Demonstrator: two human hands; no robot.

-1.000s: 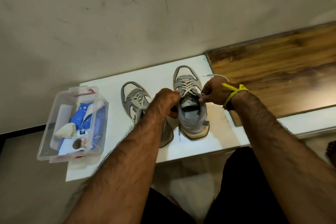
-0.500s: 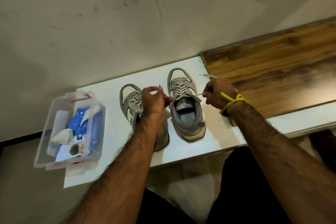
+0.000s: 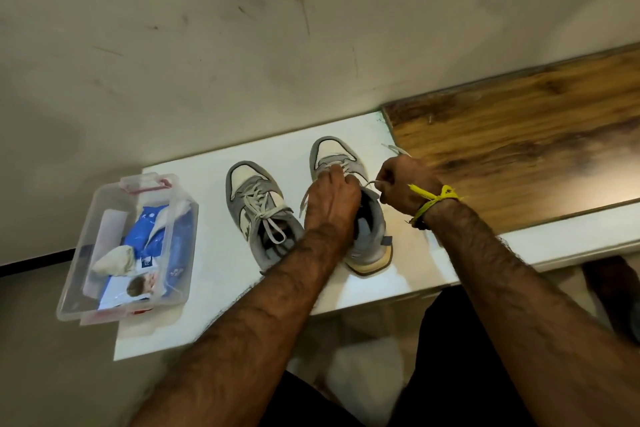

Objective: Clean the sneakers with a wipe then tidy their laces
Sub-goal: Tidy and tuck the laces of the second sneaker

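Right sneaker point(image 3: 349, 204): sitting on the white shelf point(image 3: 221, 263) directly under both hands, toe pointing away from the person.
Left hand point(image 3: 334, 199): lying over the laces point(image 3: 341, 168) of that sneaker, fingers curled down onto them, apparently pinching a strand, though the grip is hidden.
Right hand point(image 3: 403, 184): closing in a fist just right of the sneaker, pinching a lace end that is trailing out past the knuckles.
Left sneaker point(image 3: 258, 211): resting just left of the left forearm, laces tied loosely.
Plastic box point(image 3: 104, 211): standing well left of both hands, holding a blue wipes pack point(image 3: 156, 232).
Yellow thread point(image 3: 433, 199): circling the right wrist.
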